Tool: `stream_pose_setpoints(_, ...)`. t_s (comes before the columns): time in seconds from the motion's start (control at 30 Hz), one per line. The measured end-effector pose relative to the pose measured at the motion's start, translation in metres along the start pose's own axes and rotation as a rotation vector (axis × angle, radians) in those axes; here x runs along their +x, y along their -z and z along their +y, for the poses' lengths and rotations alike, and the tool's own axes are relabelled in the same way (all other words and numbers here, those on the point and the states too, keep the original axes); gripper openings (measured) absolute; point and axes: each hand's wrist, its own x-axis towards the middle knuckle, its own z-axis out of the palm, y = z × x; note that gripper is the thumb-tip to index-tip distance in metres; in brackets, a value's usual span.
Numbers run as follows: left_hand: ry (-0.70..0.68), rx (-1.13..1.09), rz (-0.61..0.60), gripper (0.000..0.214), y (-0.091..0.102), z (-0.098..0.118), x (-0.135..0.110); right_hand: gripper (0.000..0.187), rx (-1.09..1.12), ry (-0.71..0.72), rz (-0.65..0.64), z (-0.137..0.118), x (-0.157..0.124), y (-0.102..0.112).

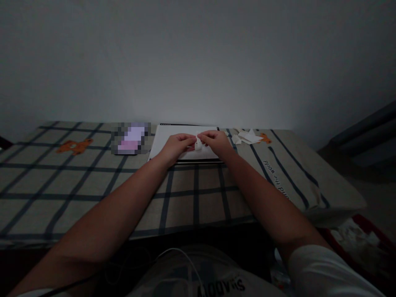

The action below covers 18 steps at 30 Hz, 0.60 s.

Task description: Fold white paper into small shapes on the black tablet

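Observation:
Both hands meet over a white sheet with dark edges that lies on the table. Between them is a small white piece that looks like folded paper; a tiny dark mark shows on it. My left hand pinches it from the left with thumb and fingers. From the right, the fingertips of my right hand are closed on its upper part. The fingers hide some of the piece, so its full shape cannot be made out.
White paper scraps lie right of the sheet. A blurred-out phone-like object is on the left. A checked cloth with bear prints covers the table, which meets a wall behind. A red bin of crumpled white waste stands at lower right.

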Motion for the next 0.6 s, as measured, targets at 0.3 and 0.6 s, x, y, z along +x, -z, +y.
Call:
stream_pose_setpoints(0.3,-0.041,0.049,-0.010,0.045,-0.0022,0.0021,-0.0045,0.029,0.045,-0.026,0.105,-0.0028,-0.0006,-0.0011)
stream_pose_setpoints(0.6,-0.153,0.252,-0.006,0.058,0.0021,-0.0061,0.0009,0.029,0.223,-0.101,0.221,-0.0004,0.0016,-0.0047)
